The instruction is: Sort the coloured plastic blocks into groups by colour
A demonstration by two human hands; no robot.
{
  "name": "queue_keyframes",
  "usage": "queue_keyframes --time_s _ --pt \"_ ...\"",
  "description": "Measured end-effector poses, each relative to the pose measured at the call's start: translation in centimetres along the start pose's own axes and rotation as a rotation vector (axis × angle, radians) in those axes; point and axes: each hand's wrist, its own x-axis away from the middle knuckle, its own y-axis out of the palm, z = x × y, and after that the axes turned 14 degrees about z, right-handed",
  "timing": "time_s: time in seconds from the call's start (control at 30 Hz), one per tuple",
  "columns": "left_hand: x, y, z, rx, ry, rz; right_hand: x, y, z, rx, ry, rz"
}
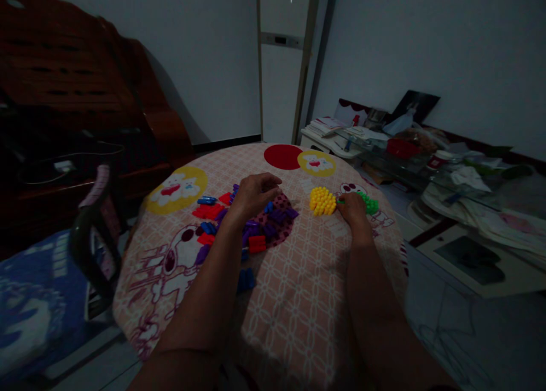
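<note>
My left hand is above a scattered pile of plastic toy building blocks, its fingers stretched to the right and slightly apart, with nothing visible in them. Under and around it are purple blocks, red blocks and blue blocks. My right hand is at the right of the table, fingers closed on a small green block that mostly hides behind them. Left of that hand sits a cluster of yellow knobbly blocks. Green knobbly blocks lie just to its right.
A patterned cloth covers the round table. A chair stands close at the left, before a wooden bench. On the right is a cluttered glass-topped cabinet. A tall white appliance stands behind.
</note>
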Motion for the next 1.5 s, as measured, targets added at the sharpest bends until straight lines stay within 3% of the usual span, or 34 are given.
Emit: queue_keyframes --time_s 0.2,0.47,0.7,0.9,1.07,1.17,1.27,1.37,1.5 --pt "-0.1 -0.2 -0.3 -0.012 0.008 -0.002 0.1 -0.2 0.0 -0.018 0.014 0.035" --pt "0.1 -1.3 0.1 0.024 -0.022 0.047 -0.1 -0.3 1.5 -0.039 0.094 0.175" --pt "0.0 -1.9 -0.7 0.067 -0.046 0.089 -0.2 -0.8 2.3 0.024 0.172 0.19" --pt "-0.3 -3.9 -1.8 0.077 -0.077 0.182 0.0 -0.8 2.7 0.042 0.249 0.224" --pt "-0.2 -5.7 -1.9 0.139 -0.139 0.306 -0.4 -1.9 1.9 -0.09 0.28 0.268" --pt "-0.2 -6.9 -2.3 0.214 -0.168 0.422 -1.0 -3.3 -0.3 -0.246 0.21 0.331" --pt "0.0 -8.3 -2.9 0.239 -0.191 0.578 -0.9 -4.8 -4.8 -0.468 0.039 0.321" --pt "0.3 -9.8 -3.3 0.249 -0.19 0.742 1.4 -6.1 -11.1 -0.691 -0.271 0.208" --pt "0.8 -11.9 -3.0 0.263 -0.163 0.919 7.4 -6.2 -19.4 -0.866 -0.774 0.003"
